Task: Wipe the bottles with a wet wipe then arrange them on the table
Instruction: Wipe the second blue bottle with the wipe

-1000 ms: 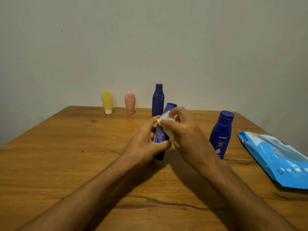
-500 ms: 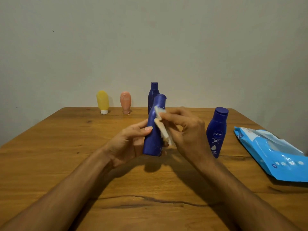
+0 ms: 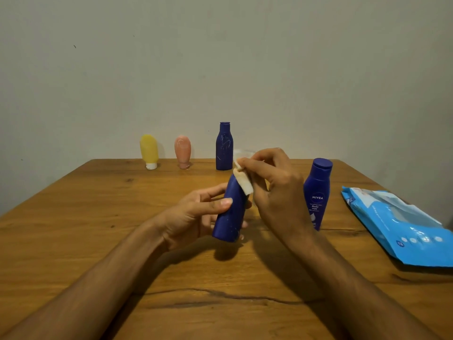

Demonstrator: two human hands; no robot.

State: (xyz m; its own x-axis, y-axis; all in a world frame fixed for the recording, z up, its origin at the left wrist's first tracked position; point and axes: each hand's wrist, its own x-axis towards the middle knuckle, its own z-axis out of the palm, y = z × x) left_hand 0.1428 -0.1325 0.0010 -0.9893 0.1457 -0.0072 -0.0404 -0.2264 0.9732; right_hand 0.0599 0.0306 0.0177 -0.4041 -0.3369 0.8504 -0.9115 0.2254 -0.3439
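My left hand (image 3: 196, 214) grips a dark blue bottle (image 3: 230, 214) by its lower body, lifted a little off the wooden table (image 3: 98, 241) and tilted. My right hand (image 3: 274, 190) pinches a white wet wipe (image 3: 242, 180) and presses it on the bottle's top, so the cap is hidden. A blue Nivea bottle (image 3: 317, 192) stands just right of my right hand. Along the far edge stand a yellow tube (image 3: 148, 150), a pink tube (image 3: 182, 151) and another dark blue bottle (image 3: 224, 146).
A blue pack of wet wipes (image 3: 402, 227) lies at the table's right edge. A plain wall rises behind the table. A long crack (image 3: 220, 294) runs across the wood near me.
The held bottle's label side turned away. The wipe slid from the bottle's side up over its top, and my right hand rose with it. My left hand keeps its hold.
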